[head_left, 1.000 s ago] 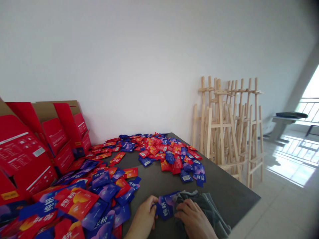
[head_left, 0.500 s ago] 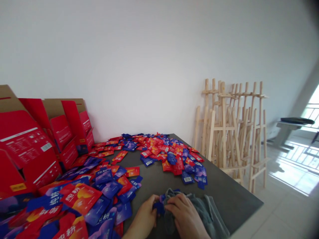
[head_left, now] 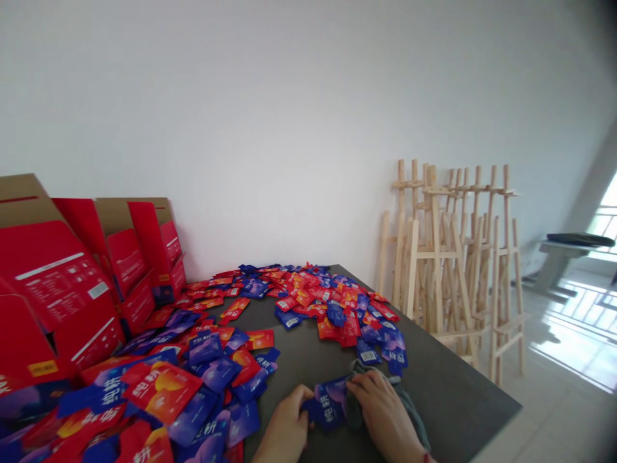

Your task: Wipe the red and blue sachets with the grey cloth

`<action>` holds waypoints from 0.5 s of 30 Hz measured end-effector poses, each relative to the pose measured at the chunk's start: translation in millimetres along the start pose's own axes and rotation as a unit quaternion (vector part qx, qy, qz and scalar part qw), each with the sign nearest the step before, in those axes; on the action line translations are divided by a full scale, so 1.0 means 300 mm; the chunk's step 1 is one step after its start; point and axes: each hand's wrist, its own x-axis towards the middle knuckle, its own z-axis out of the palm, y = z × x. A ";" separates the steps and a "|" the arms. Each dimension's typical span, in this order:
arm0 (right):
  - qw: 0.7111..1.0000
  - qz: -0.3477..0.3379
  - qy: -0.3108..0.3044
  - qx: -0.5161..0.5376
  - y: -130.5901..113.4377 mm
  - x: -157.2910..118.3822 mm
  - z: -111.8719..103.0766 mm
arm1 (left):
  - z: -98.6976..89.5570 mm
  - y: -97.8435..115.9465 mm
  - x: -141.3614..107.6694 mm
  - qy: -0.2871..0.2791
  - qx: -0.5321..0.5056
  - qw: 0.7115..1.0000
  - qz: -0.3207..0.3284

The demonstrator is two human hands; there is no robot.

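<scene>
A blue packet with white lettering and a purple pattern lies low over the dark table, between my two hands. My left hand pinches its left edge between thumb and fingers. With fingers bunched, my right hand grips a grey-green cloth at the packet's right side. Part of the cloth hangs out behind that hand, and the rest is hidden under it. To the left of my left hand spreads a heap of red and blue packets.
Open red cardboard boxes stand along the left. A second pile of red and blue packets covers the far part of the dark table. Wooden easels stand on the floor past the table's right edge, against the white wall.
My right hand and the cloth have moved right, so more of the blue packet's face shows. My left hand keeps hold of its edge. The whole view has shifted slightly.
</scene>
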 end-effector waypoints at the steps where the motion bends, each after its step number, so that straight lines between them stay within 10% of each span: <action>1: 0.999 0.030 -0.008 -0.007 0.036 -0.007 -0.017 | -0.007 0.007 -0.002 0.014 0.015 1.000 0.013; 7: 0.993 0.114 -0.032 -0.008 0.155 -0.003 -0.160 | -0.046 0.057 -0.037 0.047 0.200 0.951 0.232; 15: 0.996 -0.056 -0.056 0.033 -0.139 0.056 -0.099 | -0.038 0.057 -0.046 -0.018 0.320 0.915 0.243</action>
